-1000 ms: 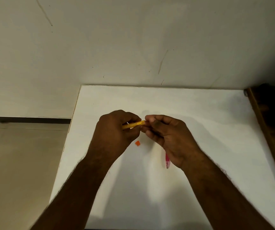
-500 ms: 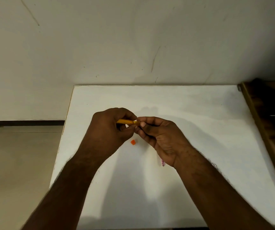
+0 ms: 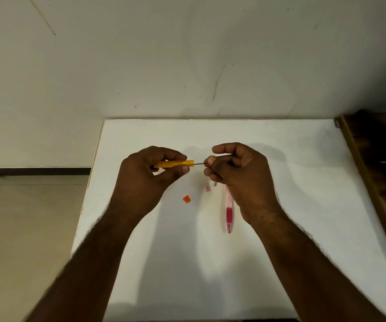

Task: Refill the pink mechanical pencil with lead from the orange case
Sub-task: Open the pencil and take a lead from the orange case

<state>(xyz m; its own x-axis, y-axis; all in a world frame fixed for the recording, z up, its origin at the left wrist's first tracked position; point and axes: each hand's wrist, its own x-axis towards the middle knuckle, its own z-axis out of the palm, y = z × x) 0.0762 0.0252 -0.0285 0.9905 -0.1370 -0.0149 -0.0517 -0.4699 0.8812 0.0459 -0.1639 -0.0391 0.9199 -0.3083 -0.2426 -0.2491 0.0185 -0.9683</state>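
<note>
A white table (image 3: 280,263) set against a pale wall. Lying on it: a pink mechanical pencil (image 3: 229,211) partly under the right hand's fingers, a small pink cap (image 3: 208,187) just below those fingertips, and a small orange cap (image 3: 187,198) below the left fingers.

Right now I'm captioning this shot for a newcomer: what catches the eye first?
Two hands meet mid-table: the left hand grips an orange case, and the right hand pinches a thin lead poking from its end. A pink pencil lies below the right hand, an orange cap beside it.
</note>
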